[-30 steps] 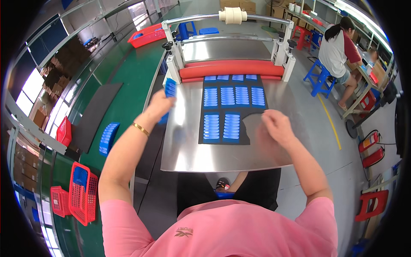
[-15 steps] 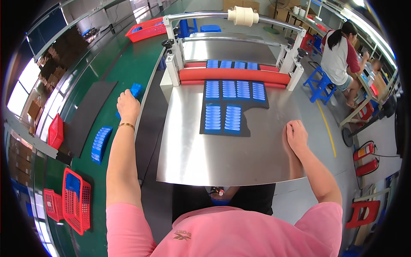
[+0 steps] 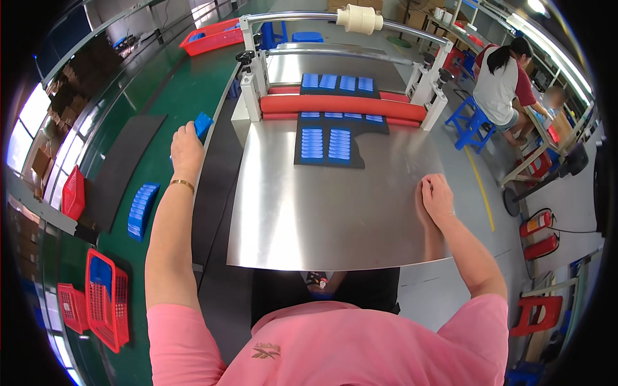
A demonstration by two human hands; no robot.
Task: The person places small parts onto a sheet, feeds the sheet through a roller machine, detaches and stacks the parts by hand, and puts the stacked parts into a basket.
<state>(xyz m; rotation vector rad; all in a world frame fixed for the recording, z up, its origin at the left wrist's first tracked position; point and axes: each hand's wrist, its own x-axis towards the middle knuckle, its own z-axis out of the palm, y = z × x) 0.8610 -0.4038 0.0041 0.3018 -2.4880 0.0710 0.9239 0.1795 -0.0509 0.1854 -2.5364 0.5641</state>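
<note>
My left hand (image 3: 187, 149) is closed around a blue piece (image 3: 203, 125) above the green bench; its far end sticks out past my fingers. At the right side of the metal table, my right hand (image 3: 438, 196) rests with its fingers curled, and no object shows in it. Between my hands lies a black sheet (image 3: 322, 163) with a notched right corner. It carries blue ribbed pads (image 3: 312, 143) in rows. A red roller (image 3: 341, 108) crosses over the sheet, and part of it shows on the far side.
On the green bench (image 3: 174, 87) are a dark board (image 3: 132, 157), a stack of blue ribbed pads (image 3: 141, 209), and red baskets (image 3: 118, 315). A red tray (image 3: 212, 40) stands farther back. Two fire extinguishers (image 3: 539, 248) and a seated person (image 3: 499, 90) are at the right.
The black sheet with its blue pads has moved away from me under the red roller, so more shows beyond it. My left hand still grips the blue piece; my right hand stays at the table's side.
</note>
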